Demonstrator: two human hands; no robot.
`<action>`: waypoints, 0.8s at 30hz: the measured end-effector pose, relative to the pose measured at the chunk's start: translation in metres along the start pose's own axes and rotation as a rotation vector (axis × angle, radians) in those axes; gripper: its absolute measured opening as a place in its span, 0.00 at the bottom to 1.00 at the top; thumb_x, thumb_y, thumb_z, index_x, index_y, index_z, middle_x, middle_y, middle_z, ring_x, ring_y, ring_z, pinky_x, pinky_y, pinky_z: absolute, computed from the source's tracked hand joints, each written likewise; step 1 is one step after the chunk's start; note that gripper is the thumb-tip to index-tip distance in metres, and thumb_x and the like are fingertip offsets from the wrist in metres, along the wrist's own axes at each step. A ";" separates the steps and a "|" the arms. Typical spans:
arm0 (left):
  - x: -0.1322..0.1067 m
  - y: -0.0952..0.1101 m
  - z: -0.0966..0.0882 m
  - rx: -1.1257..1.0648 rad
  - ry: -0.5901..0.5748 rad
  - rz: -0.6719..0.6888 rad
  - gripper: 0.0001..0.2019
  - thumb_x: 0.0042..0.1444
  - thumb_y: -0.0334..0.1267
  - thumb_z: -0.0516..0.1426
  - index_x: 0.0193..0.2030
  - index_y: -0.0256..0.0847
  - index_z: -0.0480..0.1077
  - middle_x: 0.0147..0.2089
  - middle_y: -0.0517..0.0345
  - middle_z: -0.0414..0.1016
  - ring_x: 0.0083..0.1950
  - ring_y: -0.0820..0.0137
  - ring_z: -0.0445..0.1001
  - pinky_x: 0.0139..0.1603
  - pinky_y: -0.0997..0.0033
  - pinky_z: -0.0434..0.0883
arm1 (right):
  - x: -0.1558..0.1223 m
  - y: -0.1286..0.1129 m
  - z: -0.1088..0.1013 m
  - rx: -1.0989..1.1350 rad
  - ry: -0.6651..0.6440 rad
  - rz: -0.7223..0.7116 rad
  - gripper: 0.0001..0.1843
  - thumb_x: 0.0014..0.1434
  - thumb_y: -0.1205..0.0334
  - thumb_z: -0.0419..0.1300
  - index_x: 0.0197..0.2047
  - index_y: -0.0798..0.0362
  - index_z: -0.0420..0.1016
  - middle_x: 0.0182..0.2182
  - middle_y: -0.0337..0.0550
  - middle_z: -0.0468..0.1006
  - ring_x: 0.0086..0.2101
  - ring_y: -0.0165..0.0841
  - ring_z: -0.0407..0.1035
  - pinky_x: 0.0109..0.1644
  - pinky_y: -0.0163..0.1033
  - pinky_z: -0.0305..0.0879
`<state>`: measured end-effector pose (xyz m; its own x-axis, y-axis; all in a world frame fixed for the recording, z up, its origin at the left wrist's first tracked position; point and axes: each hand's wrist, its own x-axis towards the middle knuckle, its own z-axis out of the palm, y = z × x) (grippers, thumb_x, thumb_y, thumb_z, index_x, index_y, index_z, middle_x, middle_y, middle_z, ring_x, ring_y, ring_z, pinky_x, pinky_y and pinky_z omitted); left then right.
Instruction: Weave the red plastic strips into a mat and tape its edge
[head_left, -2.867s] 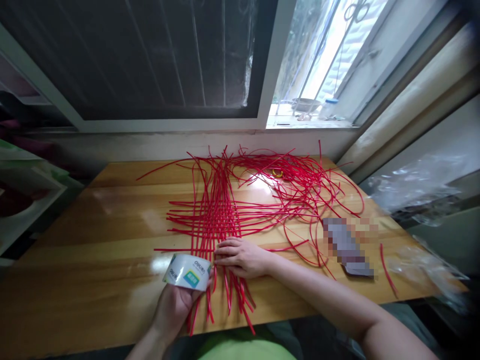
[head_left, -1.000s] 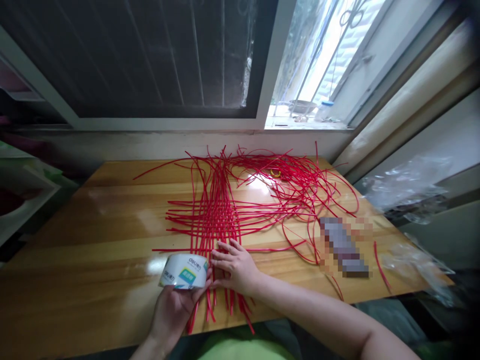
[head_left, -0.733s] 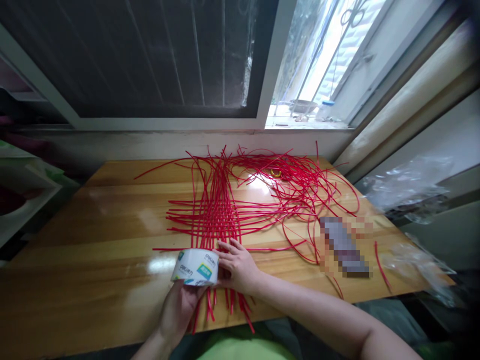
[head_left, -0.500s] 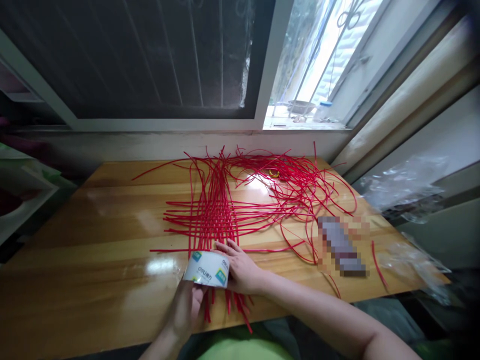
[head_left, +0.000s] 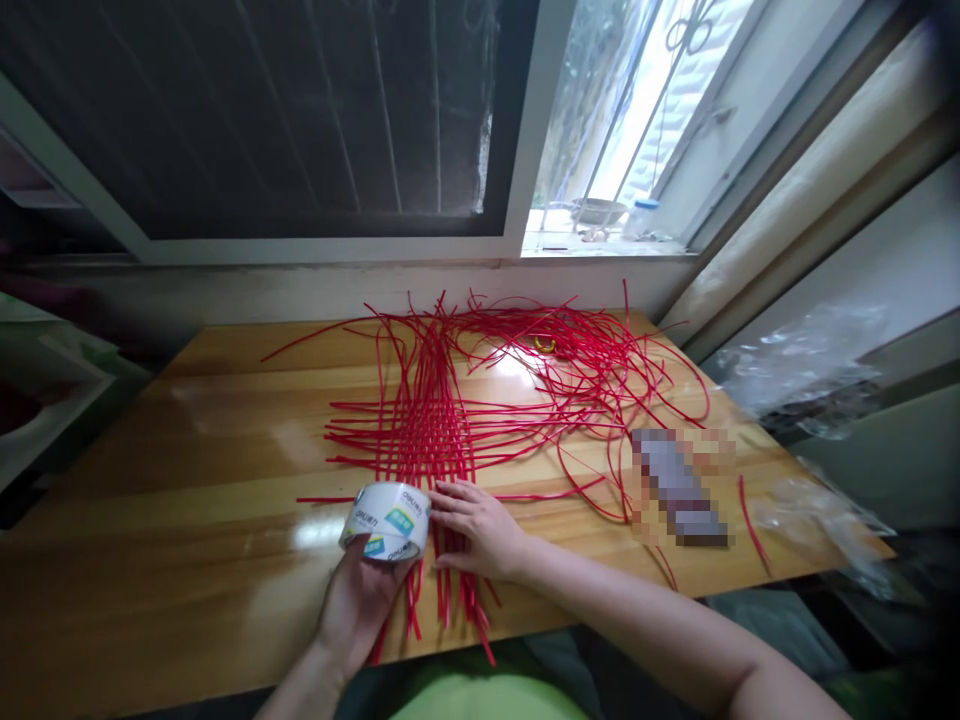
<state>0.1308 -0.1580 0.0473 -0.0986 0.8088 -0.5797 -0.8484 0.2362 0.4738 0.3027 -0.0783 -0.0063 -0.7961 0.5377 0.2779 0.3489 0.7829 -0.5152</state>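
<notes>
My left hand (head_left: 360, 600) grips a white roll of tape (head_left: 386, 521) with green and blue print, held just above the near part of the wooden table (head_left: 210, 500). My right hand (head_left: 476, 530) lies flat with its fingers spread on the near ends of red strips (head_left: 431, 430) that are woven into a loose grid. The roll sits right beside my right fingertips, over the left strips. Many more red strips (head_left: 592, 370) lie tangled at the back right of the table.
A blurred-out flat object (head_left: 675, 485) lies on the table to the right. Crinkled clear plastic (head_left: 806, 365) sits past the right edge. A small yellow item (head_left: 544, 345) lies among the far strips. A window and sill run behind the table.
My left hand swung the tape roll right over the strips toward my right hand, then drew it back left a little and tilted it. My right hand stayed pressed on the strips.
</notes>
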 end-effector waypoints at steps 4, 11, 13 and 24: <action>0.000 -0.003 -0.002 -0.007 0.016 0.019 0.26 0.54 0.27 0.49 0.61 0.39 0.53 0.46 0.45 0.73 0.47 0.59 0.72 0.48 0.57 0.70 | 0.003 -0.004 -0.002 -0.008 -0.016 0.034 0.32 0.48 0.40 0.58 0.51 0.52 0.69 0.54 0.46 0.66 0.57 0.41 0.53 0.60 0.48 0.47; -0.003 -0.011 -0.002 -0.036 0.037 -0.003 0.26 0.54 0.31 0.50 0.61 0.39 0.53 0.47 0.46 0.72 0.48 0.60 0.72 0.51 0.57 0.68 | 0.005 -0.009 0.002 0.019 0.026 0.077 0.29 0.47 0.41 0.60 0.47 0.51 0.72 0.54 0.44 0.67 0.55 0.40 0.55 0.60 0.47 0.47; -0.003 -0.013 -0.003 -0.048 0.037 -0.010 0.26 0.54 0.33 0.50 0.61 0.39 0.53 0.48 0.48 0.72 0.50 0.60 0.71 0.53 0.57 0.67 | 0.005 -0.009 0.004 0.025 0.047 0.083 0.27 0.46 0.41 0.60 0.44 0.50 0.74 0.53 0.43 0.68 0.55 0.40 0.56 0.59 0.47 0.48; 0.000 -0.016 -0.005 0.073 0.015 0.049 0.29 0.50 0.37 0.55 0.60 0.41 0.55 0.50 0.49 0.71 0.52 0.57 0.68 0.55 0.55 0.64 | 0.004 -0.008 0.010 0.056 0.067 0.102 0.24 0.45 0.47 0.63 0.43 0.50 0.73 0.54 0.43 0.67 0.55 0.41 0.55 0.59 0.47 0.47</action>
<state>0.1422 -0.1649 0.0363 -0.1468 0.8125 -0.5642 -0.8021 0.2360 0.5485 0.2916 -0.0855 -0.0094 -0.7226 0.6344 0.2744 0.3964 0.7055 -0.5875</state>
